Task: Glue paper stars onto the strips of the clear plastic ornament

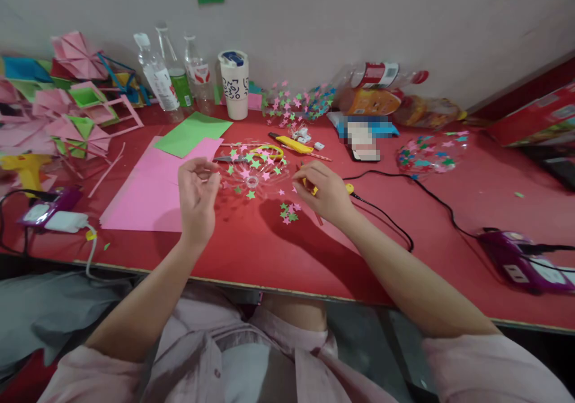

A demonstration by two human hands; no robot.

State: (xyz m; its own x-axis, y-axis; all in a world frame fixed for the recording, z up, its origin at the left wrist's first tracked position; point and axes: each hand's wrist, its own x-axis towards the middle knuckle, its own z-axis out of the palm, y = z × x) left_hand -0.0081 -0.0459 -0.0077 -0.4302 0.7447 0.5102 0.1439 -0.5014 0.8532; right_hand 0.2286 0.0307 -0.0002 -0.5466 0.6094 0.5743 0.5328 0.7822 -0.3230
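Note:
Between my hands a clear plastic piece, apparently a cut bottle bottom (252,181) with splayed strips, stands on the red table, dotted with pink and green stars. My left hand (197,196) is raised at its left, fingers curled toward the thumb; whatever they hold is too small to make out. At its right, my right hand (321,190) has its fingertips pinched together, their content unclear. Partly hidden behind that hand is a yellow corded tool (349,188), perhaps a glue gun. Loose paper stars (288,213) lie nearby. Yellow-handled scissors (269,150) rest behind the plastic piece.
Pink paper (148,193) and green paper (195,133) lie left. Bottles (157,79) and a cup (233,85) stand at the wall. A yellow cutter (294,144) lies behind. Star-covered plastic (431,152) and a purple power strip (523,262) are right; black cables cross there.

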